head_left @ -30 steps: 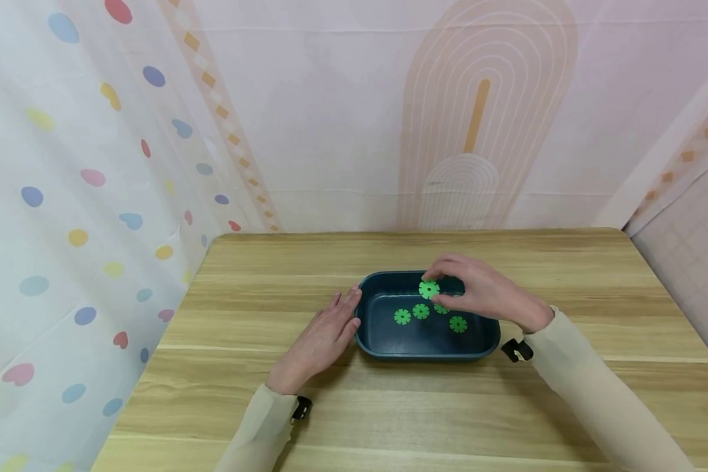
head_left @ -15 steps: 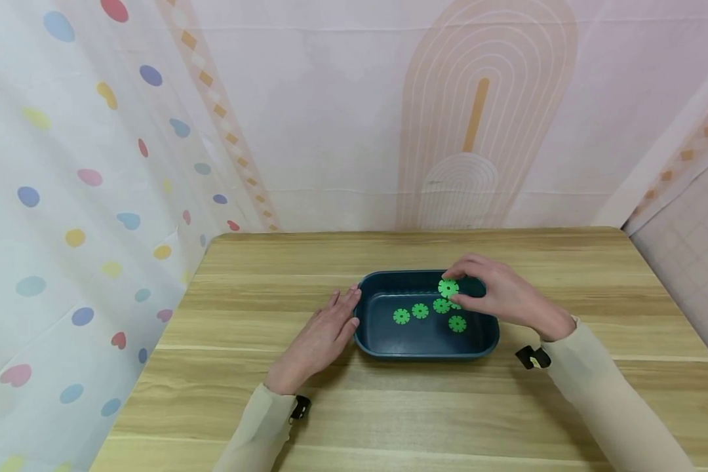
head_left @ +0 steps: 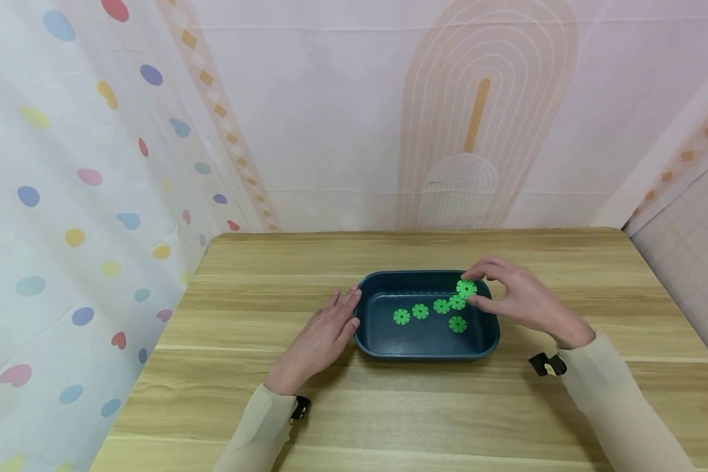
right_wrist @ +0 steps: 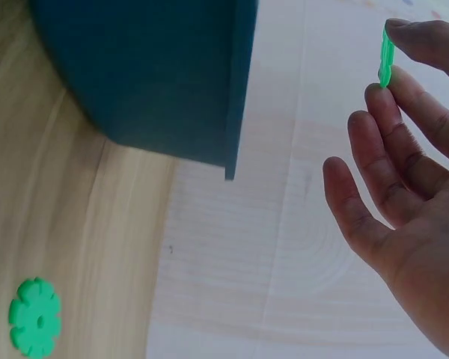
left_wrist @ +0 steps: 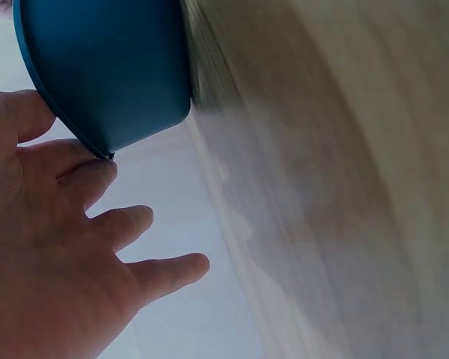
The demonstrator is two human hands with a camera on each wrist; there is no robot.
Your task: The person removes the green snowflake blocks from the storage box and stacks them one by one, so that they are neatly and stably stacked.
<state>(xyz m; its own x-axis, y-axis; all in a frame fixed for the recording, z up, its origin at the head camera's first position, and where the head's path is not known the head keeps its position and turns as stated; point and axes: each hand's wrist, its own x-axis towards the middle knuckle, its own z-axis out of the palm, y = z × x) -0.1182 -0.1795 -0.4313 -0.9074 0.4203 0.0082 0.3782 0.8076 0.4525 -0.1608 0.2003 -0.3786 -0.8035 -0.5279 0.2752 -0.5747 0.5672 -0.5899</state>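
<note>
My right hand (head_left: pixel 528 301) pinches a bright green notched disc (head_left: pixel 467 288) between thumb and fingertips, over the right back part of a dark blue tray (head_left: pixel 427 358). In the right wrist view the pinched disc appears edge-on, above the tray's rim. Several similar discs lie on the tray floor: four of them form a slanting row, ending in one disc (head_left: pixel 402 316) at the left, and a separate disc (head_left: pixel 457 324) sits in front. My left hand (head_left: pixel 318 341) rests against the tray's left end. Its fingers are extended, with fingertips at the rim (left_wrist: pixel 67 131).
The tray stands on a wood-grain table (head_left: pixel 425 413). Another green disc (right_wrist: pixel 36 318) lies on the table outside the tray in the right wrist view. A patterned curtain (head_left: pixel 330 131) hangs behind the table and along its left side.
My right hand has moved rightward over the tray with the pinched disc, uncovering discs at the right end of the row. The left hand stays at the tray's left end.
</note>
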